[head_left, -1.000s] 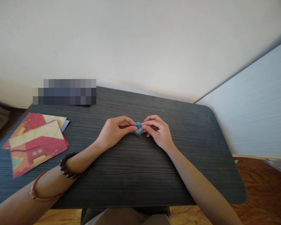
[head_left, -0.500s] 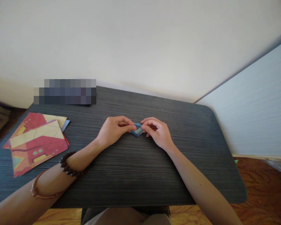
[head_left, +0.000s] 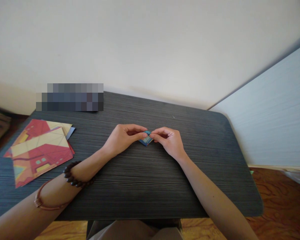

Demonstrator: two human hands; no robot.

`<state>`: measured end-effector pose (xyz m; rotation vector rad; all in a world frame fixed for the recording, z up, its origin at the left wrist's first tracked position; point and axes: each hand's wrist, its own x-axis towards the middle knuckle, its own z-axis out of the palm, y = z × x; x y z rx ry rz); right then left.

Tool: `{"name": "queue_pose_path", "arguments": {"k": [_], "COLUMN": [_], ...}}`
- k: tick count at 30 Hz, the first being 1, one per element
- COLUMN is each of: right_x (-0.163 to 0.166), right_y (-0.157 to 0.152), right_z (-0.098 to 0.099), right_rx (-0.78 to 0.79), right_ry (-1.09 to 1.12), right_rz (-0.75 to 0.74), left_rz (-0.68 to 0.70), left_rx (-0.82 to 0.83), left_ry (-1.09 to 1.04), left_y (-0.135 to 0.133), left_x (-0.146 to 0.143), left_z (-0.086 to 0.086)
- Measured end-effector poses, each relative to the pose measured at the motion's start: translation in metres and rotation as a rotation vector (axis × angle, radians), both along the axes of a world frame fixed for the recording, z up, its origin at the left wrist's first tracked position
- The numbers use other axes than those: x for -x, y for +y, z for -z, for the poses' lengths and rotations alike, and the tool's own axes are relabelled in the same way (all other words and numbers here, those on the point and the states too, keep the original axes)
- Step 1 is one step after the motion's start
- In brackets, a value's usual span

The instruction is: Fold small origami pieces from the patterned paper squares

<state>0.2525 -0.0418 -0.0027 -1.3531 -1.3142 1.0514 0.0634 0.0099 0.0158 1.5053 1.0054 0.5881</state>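
A small folded piece of blue patterned paper is held at the middle of the dark table, one corner pointing toward me. My left hand pinches its left side between thumb and fingers. On the opposite side, my right hand has thumb and index finger closed on the paper near its upper right edge. Both sets of fingertips almost meet over the top and cover part of the folds.
Several sheets of red and cream patterned paper lie in a pile at the table's left. A pixelated object stands at the back left. The dark table meets a white wall behind, with a pale panel to the right.
My fingers have shifted slightly on the blue paper: the left index finger reaches further right over its top, and the right fingers have drawn closer together. The paper stays in place.
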Motion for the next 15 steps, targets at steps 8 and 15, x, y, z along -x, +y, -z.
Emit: {"name": "queue_pose_path", "arguments": {"k": [8, 15], "right_x": [-0.0003, -0.0013], "right_y": [-0.0010, -0.0002], "right_z": [0.0001, -0.0012], "right_rx": [-0.025, 0.013], "right_ry": [-0.010, 0.112], "right_rz": [0.006, 0.036], "left_rz": [-0.040, -0.040], "left_rx": [-0.015, 0.113], "left_ry": [-0.048, -0.032], "left_y": [-0.0012, 0.0013], "left_x": [-0.0022, 0.0004], "left_z": [0.0014, -0.0011]}}
